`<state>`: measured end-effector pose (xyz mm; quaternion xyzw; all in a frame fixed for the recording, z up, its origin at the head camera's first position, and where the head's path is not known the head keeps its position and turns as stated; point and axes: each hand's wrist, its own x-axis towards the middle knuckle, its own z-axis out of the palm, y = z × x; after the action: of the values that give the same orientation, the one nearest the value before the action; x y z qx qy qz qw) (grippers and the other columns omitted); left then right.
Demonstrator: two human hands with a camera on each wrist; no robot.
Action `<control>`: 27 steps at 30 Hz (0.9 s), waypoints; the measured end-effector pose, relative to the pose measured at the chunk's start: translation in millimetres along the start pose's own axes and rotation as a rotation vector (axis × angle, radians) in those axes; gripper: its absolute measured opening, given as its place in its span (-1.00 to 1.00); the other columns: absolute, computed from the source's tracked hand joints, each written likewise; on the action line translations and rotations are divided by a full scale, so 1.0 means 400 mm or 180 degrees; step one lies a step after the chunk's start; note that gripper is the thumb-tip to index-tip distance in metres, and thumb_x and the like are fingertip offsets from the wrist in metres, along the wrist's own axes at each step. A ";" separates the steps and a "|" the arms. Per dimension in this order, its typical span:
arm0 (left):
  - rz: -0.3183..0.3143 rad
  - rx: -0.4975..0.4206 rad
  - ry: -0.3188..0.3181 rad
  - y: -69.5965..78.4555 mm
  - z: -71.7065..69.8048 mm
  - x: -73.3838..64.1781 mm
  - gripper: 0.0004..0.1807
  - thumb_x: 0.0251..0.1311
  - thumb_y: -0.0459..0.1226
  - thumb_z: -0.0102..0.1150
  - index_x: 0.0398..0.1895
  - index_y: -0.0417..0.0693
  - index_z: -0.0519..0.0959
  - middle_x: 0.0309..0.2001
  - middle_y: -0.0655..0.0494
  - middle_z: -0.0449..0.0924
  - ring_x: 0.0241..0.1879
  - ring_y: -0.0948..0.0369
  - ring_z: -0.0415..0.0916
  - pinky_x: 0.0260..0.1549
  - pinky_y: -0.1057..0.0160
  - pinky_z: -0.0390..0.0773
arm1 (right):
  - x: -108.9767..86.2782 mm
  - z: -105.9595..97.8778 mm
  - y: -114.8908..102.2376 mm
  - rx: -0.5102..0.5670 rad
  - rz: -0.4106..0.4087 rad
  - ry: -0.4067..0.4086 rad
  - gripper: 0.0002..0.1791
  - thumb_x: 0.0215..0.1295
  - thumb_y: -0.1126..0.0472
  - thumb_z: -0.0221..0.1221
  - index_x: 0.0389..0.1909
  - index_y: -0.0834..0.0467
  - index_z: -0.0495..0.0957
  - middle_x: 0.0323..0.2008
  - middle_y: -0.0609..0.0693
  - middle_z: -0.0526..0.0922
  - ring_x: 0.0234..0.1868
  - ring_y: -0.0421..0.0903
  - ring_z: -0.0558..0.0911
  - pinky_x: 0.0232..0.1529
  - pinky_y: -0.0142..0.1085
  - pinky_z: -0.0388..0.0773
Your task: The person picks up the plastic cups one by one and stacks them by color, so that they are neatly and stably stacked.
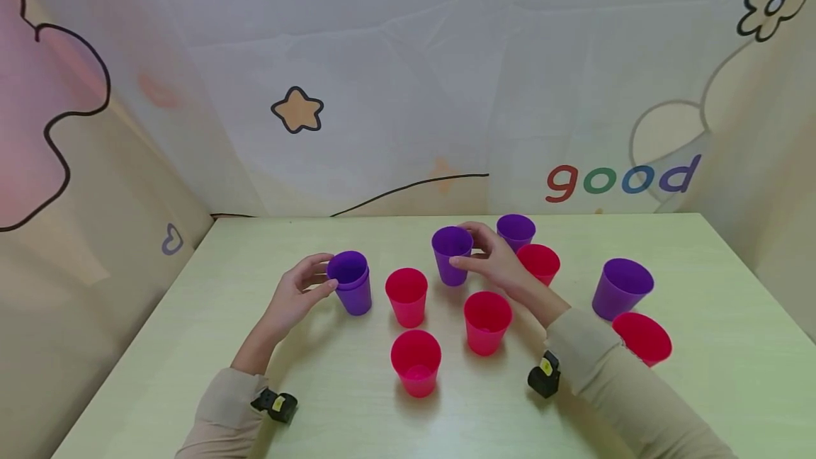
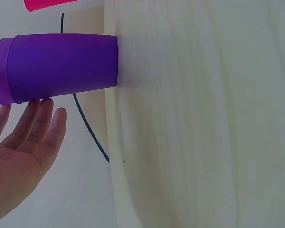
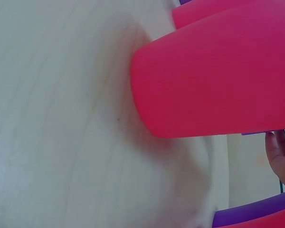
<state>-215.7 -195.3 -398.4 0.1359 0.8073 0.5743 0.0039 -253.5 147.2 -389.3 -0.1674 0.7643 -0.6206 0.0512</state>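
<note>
Two nested purple cups [image 1: 355, 301] stand upright on the table, left of centre. My left hand [image 1: 295, 297] holds them near the rim, thumb on the near side and fingers on the far side. In the left wrist view, fingertips of that hand [image 2: 26, 159] lie against the side of the purple cups [image 2: 64, 66]. Farther right, my right hand [image 1: 500, 261] pinches a single purple cup [image 1: 451, 273] by its upper part, with the thumb across the front. A red cup [image 3: 209, 85] covers most of that hand's work in the right wrist view.
Between and in front of my hands stand red cups: one [image 1: 406, 297] beside the purple pair, one [image 1: 416, 367] nearest me, another [image 1: 487, 328] below my right forearm. Purple [image 1: 516, 230] and red [image 1: 538, 261] cups sit behind that arm; purple [image 1: 621, 289] and red [image 1: 644, 338] ones right of it.
</note>
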 end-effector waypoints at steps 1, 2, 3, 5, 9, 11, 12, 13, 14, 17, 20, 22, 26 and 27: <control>-0.0001 -0.0008 0.0003 0.000 0.000 0.000 -0.52 0.19 -0.30 0.13 0.18 -0.18 0.31 0.05 -0.21 0.43 0.03 -0.08 0.39 -0.12 0.21 0.51 | 0.000 0.000 -0.004 0.0003 -0.0002 0.0000 -0.38 0.12 0.27 0.24 0.20 0.18 0.24 0.03 0.19 0.42 -0.01 0.09 0.43 -0.10 -0.24 0.47; 0.0003 -0.0017 0.0001 -0.001 0.000 0.000 -0.52 0.19 -0.30 0.12 0.18 -0.18 0.31 0.05 -0.22 0.42 0.03 -0.08 0.39 -0.13 0.22 0.52 | -0.001 -0.001 -0.008 0.0009 -0.0001 0.0004 -0.38 0.12 0.27 0.24 0.20 0.18 0.24 0.03 0.18 0.42 0.00 0.08 0.43 -0.09 -0.24 0.47; 0.0007 -0.0023 -0.0002 -0.002 0.000 0.000 -0.52 0.19 -0.30 0.12 0.18 -0.19 0.31 0.05 -0.22 0.42 0.03 -0.08 0.39 -0.14 0.24 0.52 | -0.001 -0.002 -0.011 0.0019 -0.0006 0.0010 -0.38 0.12 0.27 0.24 0.20 0.18 0.24 0.03 0.18 0.42 0.00 0.07 0.43 -0.08 -0.23 0.46; 0.0010 -0.0038 -0.0015 -0.003 0.000 0.000 -0.51 0.19 -0.30 0.12 0.18 -0.19 0.30 0.05 -0.22 0.42 0.03 -0.09 0.39 -0.14 0.25 0.52 | -0.002 -0.003 -0.019 0.0055 -0.0014 0.0024 -0.39 0.12 0.27 0.24 0.20 0.18 0.25 0.03 0.18 0.43 0.02 0.05 0.42 -0.05 -0.22 0.44; 0.0010 -0.0045 -0.0028 -0.003 0.000 0.000 -0.51 0.19 -0.29 0.12 0.18 -0.19 0.30 0.05 -0.23 0.42 0.03 -0.09 0.39 -0.15 0.26 0.52 | -0.003 -0.005 -0.031 0.0083 -0.0047 0.0075 -0.40 0.12 0.27 0.24 0.19 0.20 0.26 0.03 0.18 0.43 0.02 0.05 0.42 -0.03 -0.21 0.43; 0.0011 -0.0054 -0.0028 -0.002 -0.001 0.000 -0.51 0.19 -0.30 0.13 0.18 -0.19 0.30 0.05 -0.24 0.42 0.02 -0.09 0.39 -0.15 0.25 0.52 | -0.004 -0.006 -0.037 0.0076 -0.0051 0.0096 -0.40 0.12 0.26 0.24 0.19 0.20 0.26 0.03 0.18 0.44 0.01 0.05 0.42 -0.04 -0.20 0.44; 0.0010 -0.0057 -0.0027 -0.002 -0.001 0.000 -0.51 0.19 -0.30 0.13 0.18 -0.19 0.30 0.05 -0.24 0.42 0.02 -0.09 0.39 -0.16 0.25 0.53 | -0.004 -0.006 -0.039 0.0075 -0.0045 0.0108 -0.40 0.12 0.26 0.24 0.19 0.19 0.26 0.03 0.18 0.44 0.00 0.05 0.43 -0.06 -0.20 0.45; 0.0008 -0.0055 -0.0027 -0.002 -0.001 0.000 -0.51 0.19 -0.30 0.13 0.18 -0.19 0.30 0.05 -0.24 0.42 0.02 -0.09 0.40 -0.16 0.25 0.53 | -0.005 -0.007 -0.041 0.0077 -0.0040 0.0117 -0.39 0.12 0.26 0.24 0.20 0.18 0.26 0.03 0.17 0.44 -0.01 0.05 0.44 -0.07 -0.20 0.46; 0.0007 -0.0050 -0.0028 -0.001 -0.002 0.000 -0.51 0.19 -0.30 0.13 0.19 -0.19 0.30 0.05 -0.24 0.42 0.02 -0.09 0.40 -0.15 0.24 0.53 | -0.005 -0.007 -0.044 0.0084 -0.0040 0.0121 -0.39 0.12 0.26 0.24 0.20 0.18 0.26 0.03 0.17 0.44 -0.01 0.06 0.44 -0.08 -0.20 0.46; 0.0010 -0.0030 -0.0033 -0.001 -0.002 0.000 -0.51 0.19 -0.29 0.13 0.19 -0.19 0.30 0.05 -0.24 0.42 0.02 -0.09 0.39 -0.14 0.23 0.52 | -0.007 -0.009 -0.053 0.0094 -0.0064 0.0123 -0.40 0.13 0.27 0.23 0.19 0.19 0.26 0.02 0.18 0.45 -0.02 0.05 0.44 -0.07 -0.20 0.45; 0.0002 -0.0019 -0.0035 -0.001 -0.002 0.000 -0.51 0.19 -0.28 0.13 0.19 -0.18 0.30 0.05 -0.23 0.42 0.03 -0.08 0.39 -0.13 0.22 0.52 | -0.010 -0.009 -0.064 0.0121 -0.0093 0.0125 -0.41 0.13 0.28 0.22 0.19 0.20 0.26 0.01 0.18 0.45 -0.02 0.06 0.44 -0.08 -0.18 0.46; -0.0005 -0.0022 -0.0033 -0.002 -0.002 0.000 -0.51 0.19 -0.29 0.13 0.19 -0.18 0.30 0.05 -0.23 0.42 0.03 -0.08 0.39 -0.13 0.22 0.52 | -0.012 -0.010 -0.073 0.0124 -0.0107 0.0122 -0.41 0.13 0.28 0.22 0.19 0.20 0.25 0.02 0.18 0.44 -0.02 0.06 0.44 -0.08 -0.17 0.47; -0.0010 -0.0026 -0.0025 -0.002 -0.001 -0.001 -0.50 0.19 -0.29 0.12 0.19 -0.18 0.30 0.05 -0.23 0.42 0.03 -0.08 0.39 -0.14 0.23 0.52 | -0.016 -0.009 -0.092 0.0095 -0.0108 0.0108 -0.41 0.14 0.27 0.20 0.20 0.20 0.24 0.03 0.18 0.43 0.00 0.05 0.43 -0.07 -0.15 0.46; -0.0009 -0.0024 -0.0024 -0.002 -0.001 -0.001 -0.50 0.19 -0.29 0.12 0.19 -0.18 0.30 0.05 -0.23 0.42 0.03 -0.08 0.39 -0.13 0.22 0.52 | -0.017 -0.009 -0.097 0.0091 -0.0113 0.0104 -0.41 0.15 0.27 0.20 0.20 0.20 0.24 0.04 0.19 0.43 0.01 0.06 0.42 -0.06 -0.14 0.46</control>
<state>-215.8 -196.1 -399.2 0.1369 0.8053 0.5767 0.0084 -240.6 146.0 -351.7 -0.1701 0.7530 -0.6349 0.0300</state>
